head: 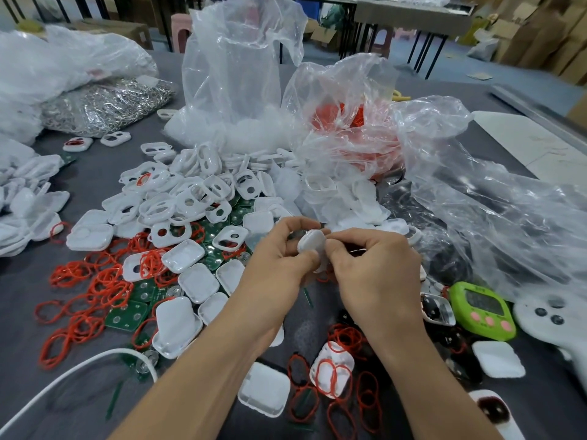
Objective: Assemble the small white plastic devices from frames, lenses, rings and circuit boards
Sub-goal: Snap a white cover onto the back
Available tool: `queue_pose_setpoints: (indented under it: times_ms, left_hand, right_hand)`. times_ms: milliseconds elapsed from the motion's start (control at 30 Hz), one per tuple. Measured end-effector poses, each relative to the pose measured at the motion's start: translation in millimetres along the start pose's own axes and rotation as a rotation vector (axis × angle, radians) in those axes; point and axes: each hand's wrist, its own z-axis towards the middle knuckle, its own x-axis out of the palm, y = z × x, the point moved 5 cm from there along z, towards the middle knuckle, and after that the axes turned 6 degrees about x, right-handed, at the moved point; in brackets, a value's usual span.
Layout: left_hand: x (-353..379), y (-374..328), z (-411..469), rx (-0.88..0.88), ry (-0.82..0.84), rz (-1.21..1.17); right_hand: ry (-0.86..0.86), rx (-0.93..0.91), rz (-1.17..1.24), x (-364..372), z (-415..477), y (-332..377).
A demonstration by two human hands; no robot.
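L hand (279, 252) + R hand (373, 262) touching, fingers (344, 239) curled, pinching.

Frame heap (190, 198) and bags (349, 128) block ahead; timer (481, 309) crowds right; bare table (19, 344) near left, cable (79, 365) crossing

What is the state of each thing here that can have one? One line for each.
left hand: fingers curled, pinching the white device.
right hand: fingers curled, pinching the same device.
white device: held between both hands.
tall clear bag: open at the top, standing.
green timer: lying face up; display unreadable.
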Motion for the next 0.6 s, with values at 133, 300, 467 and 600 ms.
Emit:
queue_pose_setpoints:
  times_ms: [133, 300, 467, 600]
  left_hand:
    - [-3.3, -4.9, -0.5, -0.032, -0.034, -0.121]
    - [-8.1, -7.2, -0.3, -0.065, -0.041, -0.139]
    - [-15.6, -19.9, -1.1, 0.063, -0.068, 0.019]
    - [-19.3, -26.0, -1.7, 0.129, -0.089, 0.102]
  right_hand:
    - [0.094, 0.059, 0.085, 5.1, 3.1, -5.9]
    - [0.246, 0.183, 0.292, 15.5, 3.2, -10.2]
    - [0.189, -0.046, 0.168, -2.2, 3.5, 2.2]
    - [0.125, -0.136, 0.089, -8.6, 1.5, 10.6]
